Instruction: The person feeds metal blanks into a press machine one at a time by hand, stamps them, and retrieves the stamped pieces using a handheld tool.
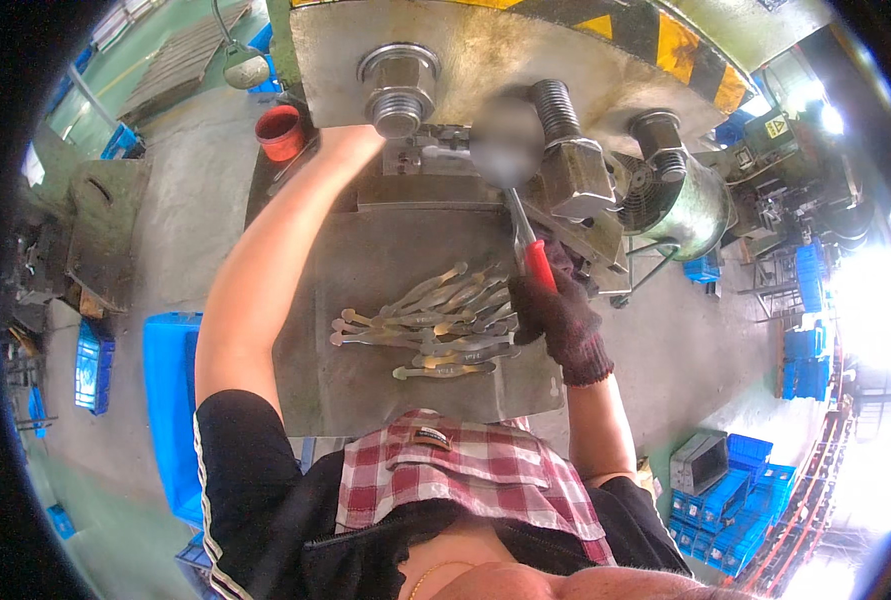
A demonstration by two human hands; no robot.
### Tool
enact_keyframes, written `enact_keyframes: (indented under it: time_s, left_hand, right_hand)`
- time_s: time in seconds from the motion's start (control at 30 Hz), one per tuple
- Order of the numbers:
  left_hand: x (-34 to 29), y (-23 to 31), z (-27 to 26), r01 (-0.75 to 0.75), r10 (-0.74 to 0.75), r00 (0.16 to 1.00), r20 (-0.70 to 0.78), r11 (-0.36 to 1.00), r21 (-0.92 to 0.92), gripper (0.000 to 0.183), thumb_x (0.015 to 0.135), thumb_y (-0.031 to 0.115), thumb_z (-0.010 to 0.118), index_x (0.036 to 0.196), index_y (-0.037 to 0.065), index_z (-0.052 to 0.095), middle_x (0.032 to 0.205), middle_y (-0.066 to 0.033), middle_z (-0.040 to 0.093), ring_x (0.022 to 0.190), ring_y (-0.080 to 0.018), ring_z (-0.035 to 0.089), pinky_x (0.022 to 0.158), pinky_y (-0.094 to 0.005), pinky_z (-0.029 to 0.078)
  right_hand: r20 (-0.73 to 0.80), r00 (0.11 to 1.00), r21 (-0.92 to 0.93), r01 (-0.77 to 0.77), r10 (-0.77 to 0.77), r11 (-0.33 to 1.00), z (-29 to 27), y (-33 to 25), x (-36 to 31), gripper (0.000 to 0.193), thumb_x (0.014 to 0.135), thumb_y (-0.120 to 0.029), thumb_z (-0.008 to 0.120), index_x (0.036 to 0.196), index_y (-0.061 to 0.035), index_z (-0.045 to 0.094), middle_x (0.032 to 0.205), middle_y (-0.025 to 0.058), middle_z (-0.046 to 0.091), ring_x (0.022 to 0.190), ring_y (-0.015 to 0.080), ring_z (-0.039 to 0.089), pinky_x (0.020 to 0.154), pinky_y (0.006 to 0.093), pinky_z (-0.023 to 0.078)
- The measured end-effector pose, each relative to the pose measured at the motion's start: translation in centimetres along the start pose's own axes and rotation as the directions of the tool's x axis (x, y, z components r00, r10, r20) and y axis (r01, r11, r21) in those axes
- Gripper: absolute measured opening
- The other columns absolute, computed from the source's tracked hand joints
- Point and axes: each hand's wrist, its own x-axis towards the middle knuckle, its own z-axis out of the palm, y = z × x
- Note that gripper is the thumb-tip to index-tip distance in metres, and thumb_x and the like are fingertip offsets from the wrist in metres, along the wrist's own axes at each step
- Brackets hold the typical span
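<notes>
My right hand (559,318), in a dark knitted glove, is wrapped round the red handle of pliers (537,262). The pliers point away from me, and their far end runs into a blurred patch at the press. My bare left forearm (265,265) reaches to the die block (435,162); its hand is hidden behind a large bolt and nut (400,88), so its fingers do not show. Between my arms, several long, slim metal pieces (445,325) with rounded ends lie in a loose pile on the metal table (365,395).
A red cup (280,134) stands left of the die block. Thick bolts (577,170) hang down from the press, which has a yellow-and-black striped edge (655,40). A blue bin (170,400) stands by my left elbow; blue crates (730,505) are stacked at the lower right.
</notes>
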Motion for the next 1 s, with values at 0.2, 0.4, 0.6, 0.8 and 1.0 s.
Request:
enact_keyframes:
  time_s: [0.2,0.4,0.6,0.8,1.0]
  left_hand:
    - [-2.7,-1.6,-6.0,0.062,-0.064,0.996,0.066,0.998,0.03,0.027,0.091,0.025,0.049,0.094,0.002,0.062,0.083,-0.0199,0.064,0.083,-0.0358,0.062,0.074,-0.0407,0.047]
    - [-7.6,-1.6,-9.4,0.395,-0.341,0.901,0.267,0.9,-0.184,0.029,0.093,0.025,0.049,0.087,0.0,0.064,0.08,-0.0195,0.064,0.077,-0.0357,0.061,0.069,-0.0379,0.045]
    - [-12.1,-0.7,-9.3,0.511,-0.351,0.837,0.42,0.775,-0.371,0.032,0.095,0.029,0.05,0.082,0.003,0.063,0.055,0.0053,0.037,0.051,-0.0053,0.034,0.048,-0.0247,0.028]
    - [-12.8,1.3,-9.0,0.39,-0.224,0.857,0.463,0.87,-0.3,0.022,0.089,0.022,0.056,0.089,0.002,0.065,0.064,-0.0085,0.057,0.06,-0.0202,0.055,0.057,-0.0323,0.042]
    - [-12.2,2.7,-9.7,-0.372,0.341,0.871,0.353,0.928,0.022,0.021,0.079,0.011,0.066,0.099,0.007,0.062,0.08,-0.008,0.059,0.076,-0.0288,0.058,0.067,-0.0387,0.049]
  right_hand:
    - [-0.022,0.999,-0.079,0.04,-0.041,0.996,2.1,-2.7,3.7,0.03,0.083,-0.032,0.064,0.092,-0.003,0.062,0.069,0.0016,0.055,0.056,0.0103,0.053,0.047,0.0247,0.043]
    - [-0.019,0.999,-0.318,0.028,-0.036,0.948,2.1,-2.6,5.4,0.027,0.081,-0.033,0.065,0.089,-0.0066,0.064,0.065,-0.0005,0.054,0.055,0.0092,0.052,0.049,0.0255,0.043]
    - [-0.08,0.99,-0.258,-0.132,0.115,0.957,2.7,-3.1,4.0,0.031,0.08,-0.034,0.067,0.09,-0.0044,0.066,0.068,0.0013,0.055,0.054,0.0105,0.052,0.049,0.0258,0.044]
    - [0.323,0.941,0.112,-0.144,0.101,0.983,1.2,1.3,-1.0,0.035,0.087,-0.032,0.062,0.101,-0.0007,0.065,0.074,0.005,0.061,0.056,0.0116,0.056,0.047,0.0256,0.045]
    - [0.492,0.854,0.219,-0.308,0.168,0.926,1.7,1.4,-2.4,0.036,0.089,-0.032,0.06,0.102,0.0016,0.063,0.075,0.0048,0.061,0.054,0.0137,0.059,0.048,0.0265,0.05]
